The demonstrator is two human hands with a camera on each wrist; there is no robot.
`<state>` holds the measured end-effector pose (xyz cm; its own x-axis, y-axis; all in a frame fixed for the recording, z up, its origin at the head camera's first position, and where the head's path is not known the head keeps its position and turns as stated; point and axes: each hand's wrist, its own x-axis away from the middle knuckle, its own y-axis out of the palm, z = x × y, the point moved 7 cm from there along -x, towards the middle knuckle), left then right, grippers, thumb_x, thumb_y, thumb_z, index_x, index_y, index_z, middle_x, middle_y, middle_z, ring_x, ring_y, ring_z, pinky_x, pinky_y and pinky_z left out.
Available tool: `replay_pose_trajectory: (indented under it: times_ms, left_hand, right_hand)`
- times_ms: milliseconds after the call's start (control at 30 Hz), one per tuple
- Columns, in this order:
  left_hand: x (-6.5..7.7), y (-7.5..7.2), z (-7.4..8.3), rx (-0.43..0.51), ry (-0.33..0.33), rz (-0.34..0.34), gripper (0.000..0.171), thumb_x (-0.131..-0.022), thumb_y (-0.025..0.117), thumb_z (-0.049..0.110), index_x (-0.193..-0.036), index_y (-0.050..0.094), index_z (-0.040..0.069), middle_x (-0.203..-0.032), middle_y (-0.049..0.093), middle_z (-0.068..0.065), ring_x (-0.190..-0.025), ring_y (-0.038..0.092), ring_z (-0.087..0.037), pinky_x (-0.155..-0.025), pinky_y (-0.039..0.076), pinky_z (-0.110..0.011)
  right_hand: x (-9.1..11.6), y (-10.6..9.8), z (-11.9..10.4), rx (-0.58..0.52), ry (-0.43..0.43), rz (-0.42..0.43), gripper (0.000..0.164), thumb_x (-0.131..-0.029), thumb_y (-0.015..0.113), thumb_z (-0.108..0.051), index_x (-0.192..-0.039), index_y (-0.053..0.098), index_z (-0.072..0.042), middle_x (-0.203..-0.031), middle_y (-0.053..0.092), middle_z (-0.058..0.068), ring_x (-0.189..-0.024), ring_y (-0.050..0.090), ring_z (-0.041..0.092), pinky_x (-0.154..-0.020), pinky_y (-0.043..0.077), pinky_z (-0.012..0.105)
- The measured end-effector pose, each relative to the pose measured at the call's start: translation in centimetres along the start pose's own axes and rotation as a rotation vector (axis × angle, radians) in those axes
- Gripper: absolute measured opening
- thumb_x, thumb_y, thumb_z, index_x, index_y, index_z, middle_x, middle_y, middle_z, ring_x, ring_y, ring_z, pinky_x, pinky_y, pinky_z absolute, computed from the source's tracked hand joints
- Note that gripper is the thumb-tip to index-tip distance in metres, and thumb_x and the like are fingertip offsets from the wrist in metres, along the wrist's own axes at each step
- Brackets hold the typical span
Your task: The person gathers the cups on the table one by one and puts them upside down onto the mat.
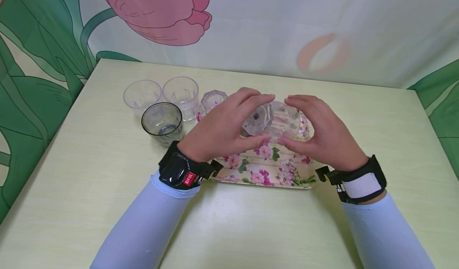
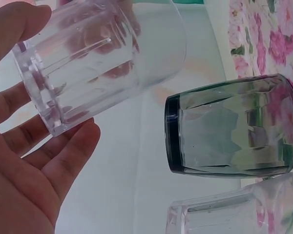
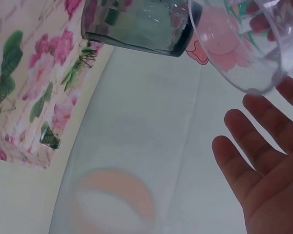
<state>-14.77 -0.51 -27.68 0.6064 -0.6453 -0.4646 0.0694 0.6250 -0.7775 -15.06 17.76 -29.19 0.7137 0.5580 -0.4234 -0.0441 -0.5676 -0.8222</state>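
Clear faceted tumbler (image 1: 285,121) is tipped sideways above the floral tray (image 1: 263,169), mouth to the right. I see the left hand (image 1: 229,129) gripping its base end; right hand (image 1: 319,131) spread wide round the mouth, rim contact I can't tell. Step, I'd judge: turning it mouth-down, like the inverted tumbler (image 1: 214,99) and apparently inverted smoky tumbler (image 2: 234,129) on the tray. Next calls for finishing the turn, then lowering clear of those. Three upright tumblers (image 1: 164,125) stand left.
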Motion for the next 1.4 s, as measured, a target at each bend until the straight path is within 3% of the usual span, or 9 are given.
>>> replay_pose_trajectory:
  times_ms: [200,333,500,1167,1400]
  left_hand:
    - [0.0,0.0,-0.1,-0.012,-0.01,0.015,0.067,-0.089,0.07,0.04,-0.146,0.05,0.01,-0.134,0.053,-0.01,-0.124,0.051,-0.022,-0.106,0.044,-0.035]
    - [-0.1,0.1,-0.1,-0.014,-0.013,0.014,0.067,-0.089,0.07,0.041,-0.146,0.05,0.011,-0.134,0.053,-0.01,-0.124,0.051,-0.022,-0.106,0.044,-0.035]
    - [-0.1,0.2,0.0,0.003,-0.013,0.009,0.067,-0.089,0.071,0.039,-0.146,0.049,0.011,-0.135,0.053,-0.01,-0.126,0.05,-0.022,-0.108,0.043,-0.035]
    - [-0.7,0.4,1.0,0.012,0.014,0.028,0.065,-0.089,0.072,0.039,-0.143,0.052,0.009,-0.133,0.055,-0.01,-0.12,0.055,-0.021,-0.099,0.049,-0.033]
    - [-1.5,1.2,0.5,0.054,-0.017,-0.001,0.065,-0.089,0.07,0.039,-0.144,0.051,0.01,-0.135,0.053,-0.007,-0.106,0.055,-0.013,-0.089,0.05,-0.025]
  right_hand:
    - [0.1,-1.5,-0.1,-0.011,-0.022,0.092,0.054,-0.082,0.073,-0.016,-0.134,0.061,-0.006,-0.133,0.06,0.014,-0.126,0.053,0.032,-0.105,0.044,0.047]
    - [0.2,-2.5,0.2,0.012,0.026,0.112,0.044,-0.085,0.071,-0.013,-0.129,0.064,-0.006,-0.131,0.062,0.014,-0.125,0.054,0.032,-0.105,0.044,0.049]
    - [0.6,-3.4,0.9,0.034,0.085,0.111,0.045,-0.086,0.072,-0.014,-0.13,0.064,-0.007,-0.131,0.063,0.012,-0.127,0.053,0.031,-0.106,0.042,0.05]
    - [0.9,-4.0,1.8,0.068,0.12,0.109,0.044,-0.087,0.071,-0.014,-0.13,0.064,-0.006,-0.131,0.063,0.012,-0.127,0.053,0.032,-0.106,0.043,0.051]
    - [1.1,-4.1,2.4,0.055,0.142,0.11,0.042,-0.088,0.067,-0.012,-0.131,0.064,-0.008,-0.131,0.063,0.011,-0.127,0.053,0.03,-0.105,0.043,0.05]
